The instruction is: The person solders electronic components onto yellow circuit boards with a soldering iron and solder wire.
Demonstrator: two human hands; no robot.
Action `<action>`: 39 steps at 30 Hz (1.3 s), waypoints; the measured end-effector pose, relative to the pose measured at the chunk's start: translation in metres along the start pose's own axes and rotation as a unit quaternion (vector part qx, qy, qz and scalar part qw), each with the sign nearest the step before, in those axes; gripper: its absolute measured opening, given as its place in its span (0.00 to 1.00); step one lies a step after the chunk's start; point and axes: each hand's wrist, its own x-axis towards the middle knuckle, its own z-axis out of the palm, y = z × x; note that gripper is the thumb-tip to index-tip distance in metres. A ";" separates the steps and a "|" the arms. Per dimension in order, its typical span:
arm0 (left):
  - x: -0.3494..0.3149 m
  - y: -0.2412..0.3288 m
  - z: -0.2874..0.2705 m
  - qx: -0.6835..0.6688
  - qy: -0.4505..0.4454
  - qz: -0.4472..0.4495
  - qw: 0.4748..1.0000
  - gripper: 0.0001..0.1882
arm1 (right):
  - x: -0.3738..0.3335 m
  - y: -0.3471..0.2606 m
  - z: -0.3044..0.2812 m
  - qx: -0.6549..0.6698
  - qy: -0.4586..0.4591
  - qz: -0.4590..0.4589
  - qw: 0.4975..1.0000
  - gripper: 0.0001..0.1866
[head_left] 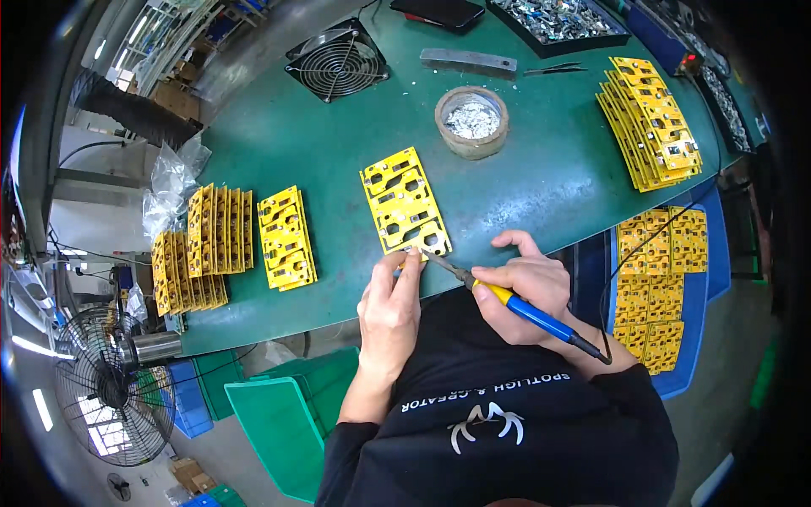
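Note:
A yellow circuit board [407, 205] with cut-outs and small dark parts lies on the green bench in front of me. My left hand [390, 308] reaches its near edge, thumb and fingertips pinched together there; whatever they hold is too small to make out. In my right hand [532, 291] is a soldering iron [545, 319] with a blue and yellow handle, gripped like a pen with the index finger raised. Its metal tip points left and meets the board's near edge beside my left fingertips. The exact contact point is too small to tell.
A round bowl [473, 127] with silvery scraps stands beyond the board. Yellow board stacks stand left [221, 230] and far right [650, 127]; another small stack [287, 237] is closer. A black fan [338, 63], grey metal bar [469, 62], tweezers [555, 69] and parts tray [557, 25] lie farther back.

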 end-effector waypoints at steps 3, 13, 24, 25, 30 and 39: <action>-0.001 -0.002 0.000 0.009 0.000 0.007 1.000 0.22 | 0.001 0.000 -0.001 0.001 0.012 -0.002 1.000 0.08; 0.003 0.003 -0.002 0.000 0.038 0.016 0.999 0.16 | -0.001 0.002 -0.003 0.012 0.007 0.004 1.000 0.08; 0.002 0.001 -0.007 -0.021 0.076 0.002 0.997 0.11 | 0.000 0.003 -0.005 0.003 0.001 0.005 1.000 0.08; 0.003 0.001 -0.009 -0.021 0.076 0.003 0.997 0.11 | 0.001 0.004 -0.003 0.006 0.016 0.002 1.000 0.09; 0.006 -0.005 -0.010 -0.029 0.093 -0.035 0.995 0.09 | 0.002 0.004 -0.003 0.000 0.027 -0.003 1.000 0.09; 0.008 -0.003 -0.013 -0.065 0.073 -0.050 0.994 0.07 | 0.002 0.006 -0.003 0.001 0.034 -0.005 0.999 0.11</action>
